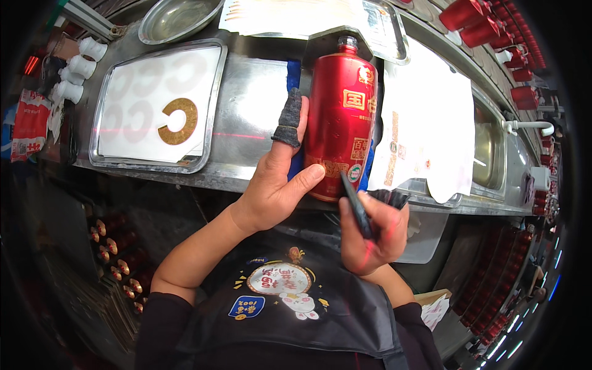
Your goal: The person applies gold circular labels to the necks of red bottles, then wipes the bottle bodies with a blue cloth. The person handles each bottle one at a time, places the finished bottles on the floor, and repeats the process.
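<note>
A glossy red bottle [330, 132] with gold lettering and a bare glass neck lies back on the metal bench, its neck pointing away from me. Blue lining [294, 75] shows at its sides, as if it rests in a cradle. My left hand [265, 188] steadies it: the thumb presses the lower front, while a finger in a dark grey cloth sleeve [288, 117] lies along the left side. A flat dark scraper-like tool [356, 209] is gripped in my right hand [381, 237], its tip against the bottle's lower front. Dark material also covers a right fingertip.
A steel tray [95, 148] at left holds white sheets and a gold C-shaped decal [192, 111]. White decal paper [438, 105] lies right of the bottle, before a sink [487, 145] with a white tap [535, 127]. A metal bowl [176, 20] stands behind. Red bottles [493, 290] line the lower right.
</note>
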Demonstrator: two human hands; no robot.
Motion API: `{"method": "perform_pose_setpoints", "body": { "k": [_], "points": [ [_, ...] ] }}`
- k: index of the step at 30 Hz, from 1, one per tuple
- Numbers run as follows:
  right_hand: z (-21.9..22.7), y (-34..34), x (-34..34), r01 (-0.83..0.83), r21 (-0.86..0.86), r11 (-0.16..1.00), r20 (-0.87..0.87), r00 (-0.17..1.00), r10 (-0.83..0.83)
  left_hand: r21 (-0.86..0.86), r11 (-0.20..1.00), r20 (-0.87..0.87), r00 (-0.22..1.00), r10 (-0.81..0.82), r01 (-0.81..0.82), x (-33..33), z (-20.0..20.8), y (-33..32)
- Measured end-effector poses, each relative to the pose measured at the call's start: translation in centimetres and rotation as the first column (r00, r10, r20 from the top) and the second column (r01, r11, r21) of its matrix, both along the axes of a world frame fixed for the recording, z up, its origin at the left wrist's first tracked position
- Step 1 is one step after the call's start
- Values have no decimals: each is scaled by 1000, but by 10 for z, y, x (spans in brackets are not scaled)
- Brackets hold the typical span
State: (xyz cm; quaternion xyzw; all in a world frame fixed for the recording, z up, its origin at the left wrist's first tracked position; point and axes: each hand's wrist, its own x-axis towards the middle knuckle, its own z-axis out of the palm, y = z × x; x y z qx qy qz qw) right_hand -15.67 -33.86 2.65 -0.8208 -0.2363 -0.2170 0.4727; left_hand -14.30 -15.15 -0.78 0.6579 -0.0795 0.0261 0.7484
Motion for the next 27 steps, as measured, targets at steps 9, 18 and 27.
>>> {"method": "perform_pose_setpoints", "body": {
  "k": [9,18,27],
  "points": [
    [-9,-5,19,326,230,917,-360,904,-231,286,948,72,989,126,-142,3,9,-7],
    [-2,26,6,222,-186,957,158,968,-194,195,968,47,987,151,-157,4,0,-9],
    [19,27,14,157,-211,965,231,967,-107,-245,969,-5,1000,8,-9,9,-10,11]
  ]
}}
